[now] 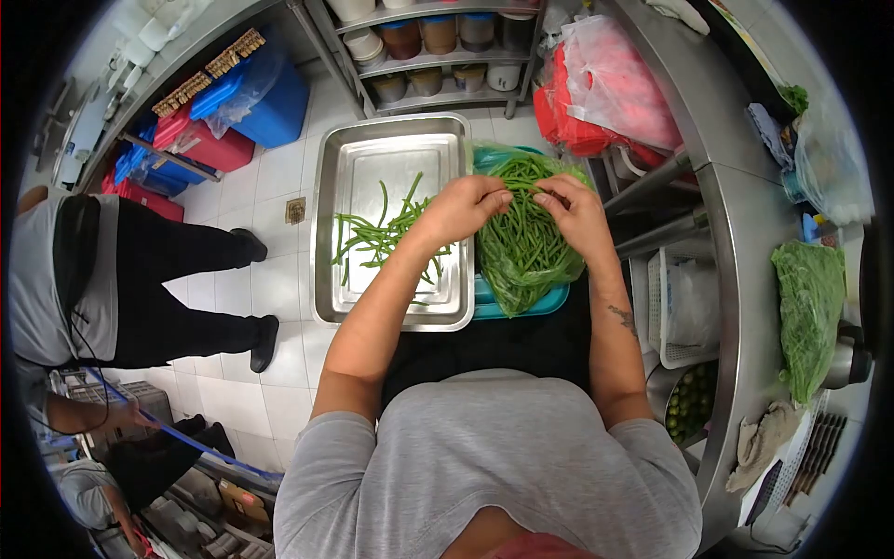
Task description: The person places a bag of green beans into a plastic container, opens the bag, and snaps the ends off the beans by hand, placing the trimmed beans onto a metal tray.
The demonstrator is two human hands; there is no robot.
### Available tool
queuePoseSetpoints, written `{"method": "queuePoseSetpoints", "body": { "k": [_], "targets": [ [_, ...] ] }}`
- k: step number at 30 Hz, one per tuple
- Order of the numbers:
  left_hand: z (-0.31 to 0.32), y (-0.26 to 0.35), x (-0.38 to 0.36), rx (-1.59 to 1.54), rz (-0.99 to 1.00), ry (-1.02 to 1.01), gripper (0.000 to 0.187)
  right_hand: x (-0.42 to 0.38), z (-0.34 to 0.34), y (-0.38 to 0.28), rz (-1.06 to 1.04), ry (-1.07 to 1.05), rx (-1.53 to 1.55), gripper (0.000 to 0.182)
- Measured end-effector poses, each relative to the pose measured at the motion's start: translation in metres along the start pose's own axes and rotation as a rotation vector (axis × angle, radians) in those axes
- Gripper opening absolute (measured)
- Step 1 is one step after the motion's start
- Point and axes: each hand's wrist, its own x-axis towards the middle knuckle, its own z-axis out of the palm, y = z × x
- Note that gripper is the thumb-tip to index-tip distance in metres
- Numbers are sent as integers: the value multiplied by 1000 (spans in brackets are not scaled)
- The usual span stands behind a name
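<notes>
Both hands are held close together over a clear plastic bag full of green beans (526, 238), which rests on a teal tray (549, 300). My left hand (468, 207) has thumb and fingertips pinched together at the bag's left side. My right hand (570, 207) is also pinched, just to its right. A green bean seems to run between the fingertips, though it blends with the beans behind it. To the left, a steel pan (391, 149) holds a loose heap of green beans (377, 240).
Two people stand at the left, one person (177, 252) near the pan. A steel counter (745, 200) runs along the right, with a bag of leafy greens (808, 312) on it. Shelves with tubs (438, 37) stand ahead; blue bins (275, 98) are at upper left.
</notes>
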Motion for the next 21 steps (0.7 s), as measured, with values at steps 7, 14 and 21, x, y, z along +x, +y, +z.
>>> {"method": "queuePoseSetpoints", "body": {
  "k": [7, 14, 21],
  "targets": [
    [35, -16, 19, 660, 151, 410, 21, -18, 6, -8, 279, -109, 344, 16],
    [53, -49, 17, -73, 137, 13, 22, -14, 3, 19, 491, 67, 880, 15],
    [62, -19, 15, -32, -106, 230, 24, -14, 14, 1, 290, 171, 758, 12]
  ]
}}
